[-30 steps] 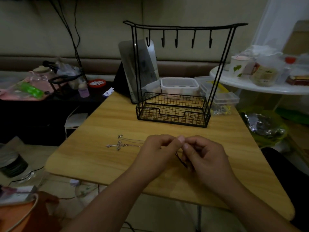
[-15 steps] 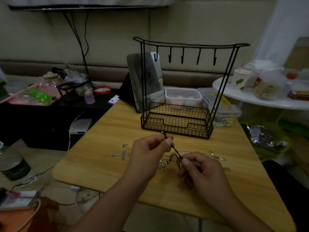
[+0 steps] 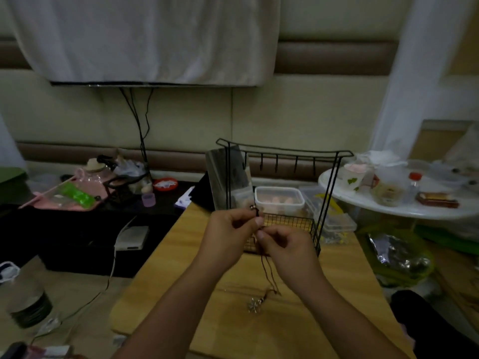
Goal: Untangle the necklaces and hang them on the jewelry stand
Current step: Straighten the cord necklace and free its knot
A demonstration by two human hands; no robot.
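One head-worn wide-angle view looks forward and slightly down from just above the person's forearms, close to the wooden table (image 3: 181, 294) filling the lower centre; the wire stand (image 3: 285, 154) sits mid-frame, the wall and white cloth (image 3: 145, 37) fill the upper half

place: home living room | cues: padded wall (image 3: 181, 120); cluttered side table (image 3: 394, 211); food containers (image 3: 279, 200)
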